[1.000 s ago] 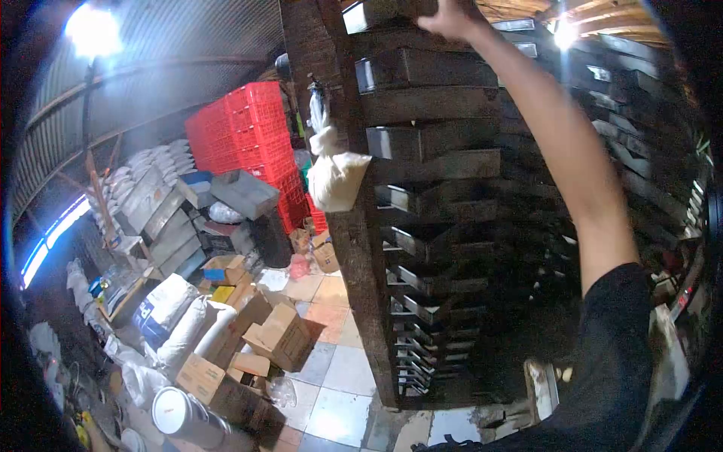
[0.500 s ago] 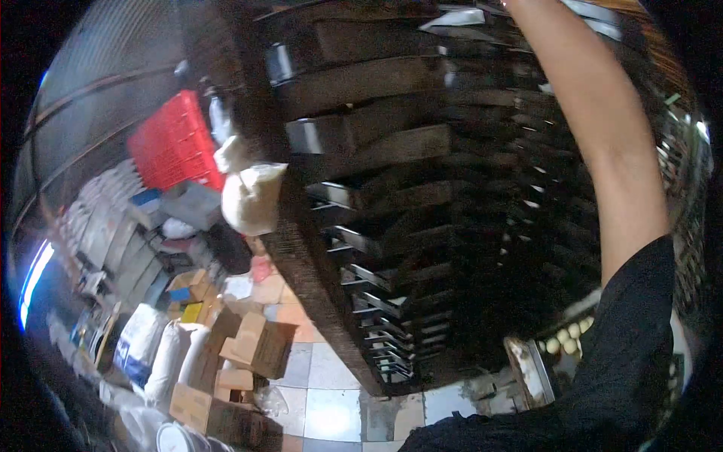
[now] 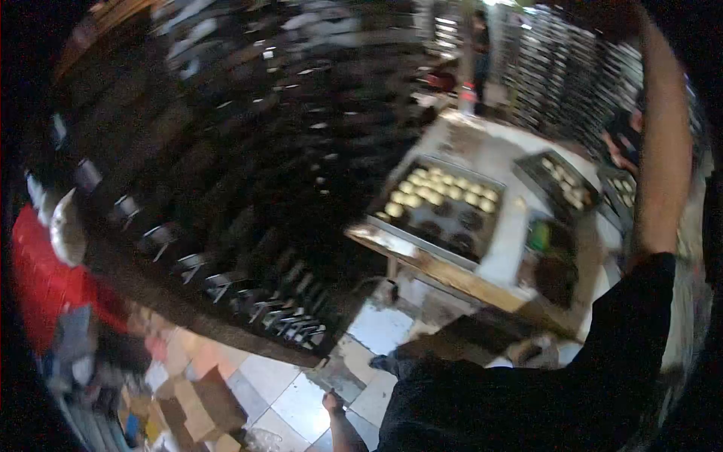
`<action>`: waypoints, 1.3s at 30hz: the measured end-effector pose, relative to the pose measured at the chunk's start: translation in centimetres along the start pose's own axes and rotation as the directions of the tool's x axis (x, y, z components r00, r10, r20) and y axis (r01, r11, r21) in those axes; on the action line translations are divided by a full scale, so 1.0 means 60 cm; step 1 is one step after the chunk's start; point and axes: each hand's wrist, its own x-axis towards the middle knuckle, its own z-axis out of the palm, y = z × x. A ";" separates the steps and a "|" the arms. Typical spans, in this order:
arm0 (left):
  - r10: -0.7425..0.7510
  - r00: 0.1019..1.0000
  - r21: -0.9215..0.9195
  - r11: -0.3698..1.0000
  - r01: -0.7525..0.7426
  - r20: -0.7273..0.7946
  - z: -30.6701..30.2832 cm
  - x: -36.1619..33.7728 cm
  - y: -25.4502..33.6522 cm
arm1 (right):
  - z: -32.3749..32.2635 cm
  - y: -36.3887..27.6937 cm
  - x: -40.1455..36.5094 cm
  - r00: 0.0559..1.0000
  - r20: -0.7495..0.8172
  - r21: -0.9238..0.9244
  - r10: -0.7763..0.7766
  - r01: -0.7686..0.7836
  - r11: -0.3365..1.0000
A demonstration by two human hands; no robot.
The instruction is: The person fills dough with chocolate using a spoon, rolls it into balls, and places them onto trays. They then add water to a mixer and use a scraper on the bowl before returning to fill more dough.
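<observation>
My left hand (image 3: 331, 403) hangs low over the tiled floor at the bottom, small and blurred; its fingers look curled closed, with nothing visible in them. My right arm is raised along the right edge, its hand out of view past the top. Between them, a metal tray (image 3: 493, 226) lies on a table (image 3: 429, 264) with pale round dough balls (image 3: 433, 188) over its far part. Dark round patches mark its near part. Neither hand visibly touches the tray. Another tray (image 3: 561, 181) with pale pieces lies farther right.
Tall dark stacked trays (image 3: 226, 151) fill the left and middle. A red crate (image 3: 38, 264) stands at far left, with cardboard boxes (image 3: 199, 407) on the tiled floor (image 3: 297, 407) below. Another person (image 3: 625, 139) is beyond the table at right. Something green (image 3: 538, 235) lies on the table.
My view has swung right, bringing the table, dough trays and another person into sight. The red crate and boxes have shifted left. My left hand has appeared; my right arm remains raised.
</observation>
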 end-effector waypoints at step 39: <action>-0.434 0.657 0.780 0.223 -0.585 0.617 0.462 -0.434 -0.387 | -0.894 -0.037 -1.382 0.567 0.206 -0.555 0.798 -0.604 0.572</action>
